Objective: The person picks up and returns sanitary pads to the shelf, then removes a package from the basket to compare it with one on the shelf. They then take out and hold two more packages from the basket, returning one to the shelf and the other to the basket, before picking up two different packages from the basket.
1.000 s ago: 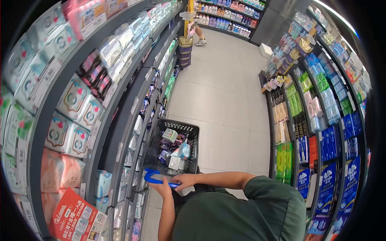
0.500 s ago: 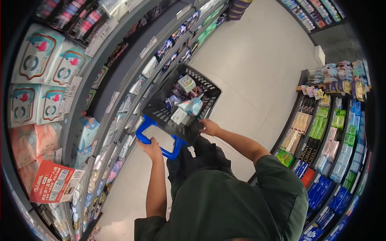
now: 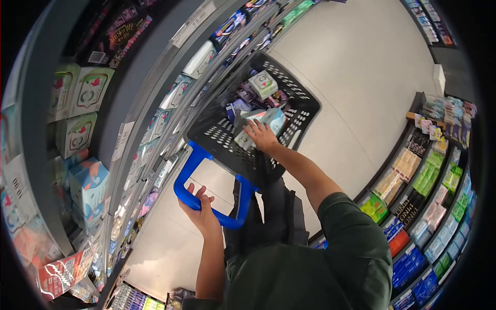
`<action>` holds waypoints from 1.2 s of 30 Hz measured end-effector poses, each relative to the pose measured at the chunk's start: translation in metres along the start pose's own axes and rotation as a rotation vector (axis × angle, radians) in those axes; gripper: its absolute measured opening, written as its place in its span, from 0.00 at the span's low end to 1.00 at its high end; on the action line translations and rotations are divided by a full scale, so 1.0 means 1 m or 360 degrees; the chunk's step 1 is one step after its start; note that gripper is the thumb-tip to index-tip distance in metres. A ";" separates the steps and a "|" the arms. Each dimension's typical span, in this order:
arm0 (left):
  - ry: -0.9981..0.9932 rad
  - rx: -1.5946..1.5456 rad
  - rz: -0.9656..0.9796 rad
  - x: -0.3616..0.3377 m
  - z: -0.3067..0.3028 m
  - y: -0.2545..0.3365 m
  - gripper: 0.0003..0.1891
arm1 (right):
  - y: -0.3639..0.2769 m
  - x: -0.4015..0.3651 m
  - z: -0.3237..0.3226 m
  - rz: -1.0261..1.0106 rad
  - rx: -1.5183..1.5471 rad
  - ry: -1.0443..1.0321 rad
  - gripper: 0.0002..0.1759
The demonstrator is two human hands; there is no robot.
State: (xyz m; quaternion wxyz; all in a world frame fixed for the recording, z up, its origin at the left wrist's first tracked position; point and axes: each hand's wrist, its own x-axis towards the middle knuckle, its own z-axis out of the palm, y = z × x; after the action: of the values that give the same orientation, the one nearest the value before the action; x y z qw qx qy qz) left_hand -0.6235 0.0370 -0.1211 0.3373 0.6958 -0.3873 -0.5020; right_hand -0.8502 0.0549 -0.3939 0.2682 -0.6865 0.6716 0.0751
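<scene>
A black shopping basket (image 3: 217, 142) with a blue handle (image 3: 184, 173) is in front of my legs. My left hand (image 3: 200, 212) is loosely curled round the handle's left side. Inside the basket, my right hand (image 3: 262, 136) lies with fingers spread over the packs at its near end. Under and beside those fingers are a pale boxy pack (image 3: 244, 139) and a light-blue pack (image 3: 275, 120). Further in are a white-and-green pack (image 3: 263, 84) and a purple pack (image 3: 236, 108). My palm hides part of the near packs.
Close on the left, a shelf holds green-and-white packs (image 3: 80, 133), light-blue boxes (image 3: 89, 183) and a red promotional sign (image 3: 64, 276). Tissue packs (image 3: 426, 168) line a curved shelf on the right. Pale floor tiles (image 3: 351, 88) run between the shelves.
My right hand has moved from the basket's near right edge onto the packs inside. The basket appears larger, and the left shelf looks closer. My left hand remains at the handle, its fingers looser.
</scene>
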 end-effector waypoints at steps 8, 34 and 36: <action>0.0000 -0.0082 0.0098 0.003 -0.001 -0.008 0.33 | -0.008 0.055 0.036 -0.0095 -0.0297 -0.0357 0.52; -0.0864 -0.0203 0.0225 0.006 0.001 0.092 0.44 | -0.119 -0.162 -0.343 -0.0165 0.0740 0.0660 0.55; -0.0869 -0.0171 0.0279 0.009 -0.002 0.101 0.44 | -0.128 -0.167 -0.355 -0.0199 0.0736 0.0666 0.55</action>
State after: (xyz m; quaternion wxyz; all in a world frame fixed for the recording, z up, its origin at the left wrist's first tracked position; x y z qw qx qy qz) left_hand -0.6402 -0.0183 -0.0380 0.2992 0.4799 -0.4953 -0.6594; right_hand -0.8333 0.0299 0.0179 0.2774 -0.6479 0.6679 -0.2392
